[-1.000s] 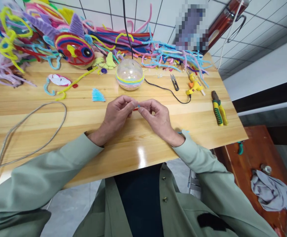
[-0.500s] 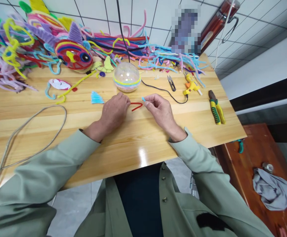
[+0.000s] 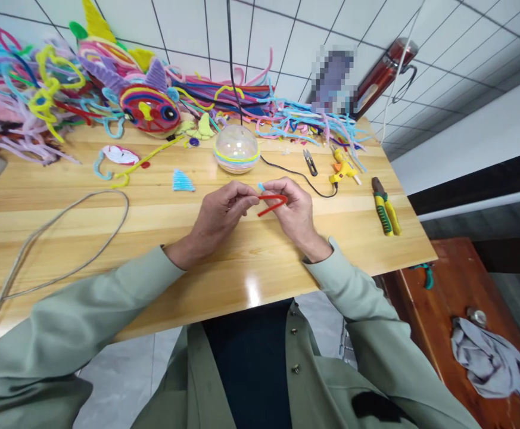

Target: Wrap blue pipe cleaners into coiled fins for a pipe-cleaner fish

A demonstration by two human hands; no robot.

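My left hand (image 3: 221, 215) pinches one end of a red pipe cleaner (image 3: 274, 198), which is bent back on itself in a narrow hook. The hook's bend lies in front of the fingers of my right hand (image 3: 294, 207). Between my right thumb and forefinger is a short light-blue piece of pipe cleaner (image 3: 260, 186), mostly hidden. Just behind my hands sits a clear plastic ball (image 3: 236, 143) with yellow, blue and pink bands around its lower half. A light-blue ribbed fin shape (image 3: 183, 180) lies to the left of my left hand.
A colourful fish figure (image 3: 150, 113) and heaps of pipe cleaners (image 3: 251, 95) line the wall. On the right lie thread snips (image 3: 310, 162), a yellow glue gun (image 3: 344, 171) with its cord, and pliers (image 3: 385, 208). A grey cable (image 3: 85, 256) loops at left.
My left hand has moved right, closer to my right hand. The red hook now overlaps the right fingers. The camera view has shifted slightly.
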